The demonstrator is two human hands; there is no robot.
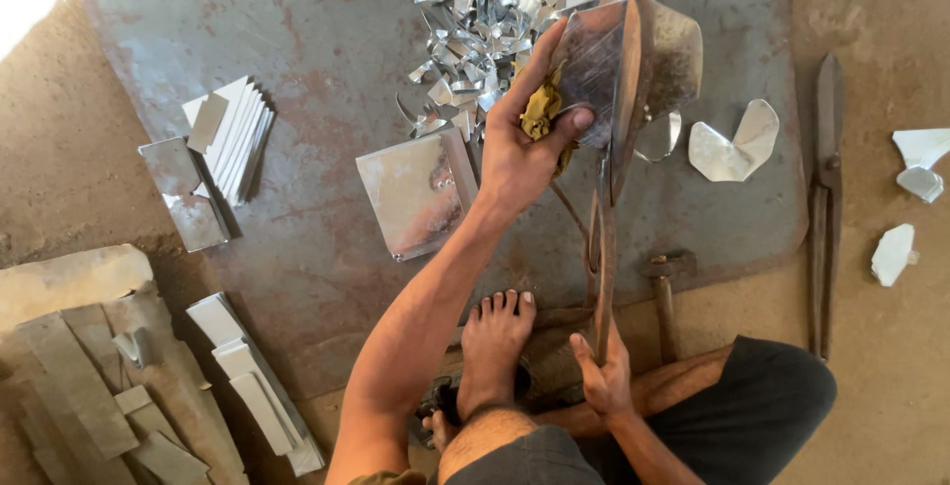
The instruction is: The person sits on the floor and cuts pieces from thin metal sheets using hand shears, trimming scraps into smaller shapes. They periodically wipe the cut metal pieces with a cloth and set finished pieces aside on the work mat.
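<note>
My left hand (524,139) grips a curved piece of sheet metal (594,69) through a yellow rag (541,109), holding it into the blades of large metal shears (618,119). My right hand (602,371) holds the shears' long upper handle (604,277) near my knee. My bare foot (492,341) rests on the lower part of the shears, by the edge of a rusty steel floor plate (317,40).
A heap of shiny metal offcuts (495,10) lies beyond the shears. A square sheet (416,193), stacks of cut strips (233,129) (252,386), a hammer (665,292), a second pair of long shears (823,198) and curved cut pieces (734,144) lie around.
</note>
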